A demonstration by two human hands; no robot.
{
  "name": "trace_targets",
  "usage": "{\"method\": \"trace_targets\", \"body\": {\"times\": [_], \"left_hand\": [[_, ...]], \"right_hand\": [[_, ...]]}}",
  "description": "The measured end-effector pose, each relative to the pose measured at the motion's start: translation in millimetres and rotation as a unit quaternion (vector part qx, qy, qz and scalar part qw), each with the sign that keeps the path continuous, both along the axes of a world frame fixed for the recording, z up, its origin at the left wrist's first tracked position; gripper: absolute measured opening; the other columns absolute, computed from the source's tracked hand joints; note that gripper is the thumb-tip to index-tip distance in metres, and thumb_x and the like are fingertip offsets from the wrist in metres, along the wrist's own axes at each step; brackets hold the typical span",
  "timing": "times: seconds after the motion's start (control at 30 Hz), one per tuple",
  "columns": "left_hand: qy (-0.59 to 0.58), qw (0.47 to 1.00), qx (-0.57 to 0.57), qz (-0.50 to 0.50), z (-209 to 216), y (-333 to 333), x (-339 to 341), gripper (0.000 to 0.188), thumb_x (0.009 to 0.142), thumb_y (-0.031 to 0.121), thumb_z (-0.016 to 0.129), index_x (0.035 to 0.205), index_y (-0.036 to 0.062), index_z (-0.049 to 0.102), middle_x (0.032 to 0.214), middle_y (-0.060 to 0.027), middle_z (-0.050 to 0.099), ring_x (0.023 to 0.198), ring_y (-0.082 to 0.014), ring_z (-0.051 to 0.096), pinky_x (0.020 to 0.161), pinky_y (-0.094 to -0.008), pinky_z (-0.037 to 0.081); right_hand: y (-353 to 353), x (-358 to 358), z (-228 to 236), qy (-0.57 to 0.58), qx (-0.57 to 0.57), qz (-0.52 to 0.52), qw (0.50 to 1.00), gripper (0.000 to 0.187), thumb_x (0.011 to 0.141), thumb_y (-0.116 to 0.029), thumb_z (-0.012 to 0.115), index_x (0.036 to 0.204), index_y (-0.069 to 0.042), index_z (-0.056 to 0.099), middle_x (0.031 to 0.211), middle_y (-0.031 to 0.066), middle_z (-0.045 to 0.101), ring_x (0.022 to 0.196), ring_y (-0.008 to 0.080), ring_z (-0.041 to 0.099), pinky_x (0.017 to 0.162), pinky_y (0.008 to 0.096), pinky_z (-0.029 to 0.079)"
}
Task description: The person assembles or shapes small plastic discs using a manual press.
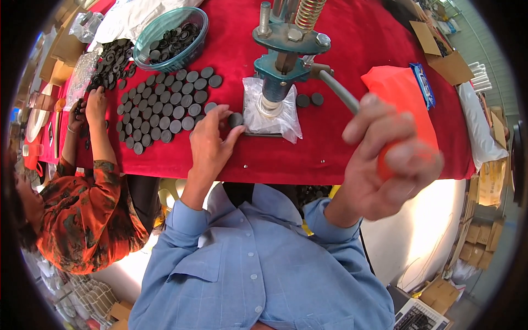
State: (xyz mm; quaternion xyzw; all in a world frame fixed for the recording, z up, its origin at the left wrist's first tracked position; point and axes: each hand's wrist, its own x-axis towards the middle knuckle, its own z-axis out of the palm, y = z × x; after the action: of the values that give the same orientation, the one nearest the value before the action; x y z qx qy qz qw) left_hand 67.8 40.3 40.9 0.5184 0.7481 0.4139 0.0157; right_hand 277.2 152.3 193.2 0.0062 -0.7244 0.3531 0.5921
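Observation:
Between the thumb and fingers of my left hand (208,140) is a black round cap (235,120), held just left of the hand press. The teal hand press (283,67) has a coiled spring on top, and its ram comes down over a clear plastic sheet (290,124) on the base plate. My right hand (393,170), slightly blurred, is closed round the red knob (386,163) at the end of the press's grey lever (339,91). Two black caps (309,99) lie right of the press. Left of my left hand, many black caps (165,111) are spread in rows.
A teal plastic basket (202,41) holds more black pieces, with a loose heap (110,63) beside it. At the left, a co-worker in an orange patterned shirt (82,220) handles dark pieces. An orange-red sheet (404,91) and blue packet (423,85) lie right on the red cloth (341,41).

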Motion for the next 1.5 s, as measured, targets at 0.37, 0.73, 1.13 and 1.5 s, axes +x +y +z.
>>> {"method": "trace_targets", "body": {"times": [0.37,0.73,1.13,1.5], "left_hand": [[-0.001,0.996,0.050,-0.078,6.9,60.6,26.5,0.073,0.072,0.015,0.087,0.132,0.0013,0.048,0.098,-0.0123,0.071,0.083,-0.0295,0.066,0.074,-0.0413,0.053],[-0.011,0.992,0.108,-0.072,-9.9,65.8,23.7,0.082,0.069,0.018,0.093,0.136,-0.0010,0.049,0.101,-0.0139,0.069,0.083,-0.0225,0.067,0.071,-0.0346,0.056],[0.184,0.983,-0.026,-0.013,-3.5,15.1,-23.4,0.053,0.075,0.015,0.082,0.123,0.0052,0.063,0.123,-0.0088,0.065,0.106,-0.0289,0.059,0.089,-0.0412,0.047],[0.170,0.985,0.007,0.013,-25.5,-2.2,-42.0,0.035,0.074,0.011,0.082,0.107,0.0123,0.075,0.104,-0.0005,0.072,0.096,-0.0223,0.059,0.085,-0.0362,0.044]], "right_hand": [[32.5,-11.5,25.6,0.000,0.002,0.011,1.000,0.037,0.108,-0.036,0.038,0.121,-0.005,0.053,0.076,0.0105,0.052,0.067,0.0246,0.057,0.076,0.0455,0.049],[19.0,-2.2,11.6,-0.007,0.019,0.057,0.998,0.032,0.107,-0.039,0.041,0.117,-0.011,0.053,0.076,0.0085,0.050,0.066,0.0216,0.053,0.080,0.0478,0.045],[-49.6,17.7,-56.8,-0.009,-0.062,-0.071,0.995,0.018,0.102,-0.042,0.054,0.101,-0.025,0.050,0.084,0.0040,0.054,0.085,0.0254,0.061,0.104,0.0522,0.041],[-45.4,18.4,-58.0,-0.010,-0.017,-0.086,0.996,0.013,0.102,-0.037,0.051,0.102,-0.024,0.050,0.086,0.0045,0.055,0.086,0.0271,0.065,0.098,0.0531,0.042]]}}
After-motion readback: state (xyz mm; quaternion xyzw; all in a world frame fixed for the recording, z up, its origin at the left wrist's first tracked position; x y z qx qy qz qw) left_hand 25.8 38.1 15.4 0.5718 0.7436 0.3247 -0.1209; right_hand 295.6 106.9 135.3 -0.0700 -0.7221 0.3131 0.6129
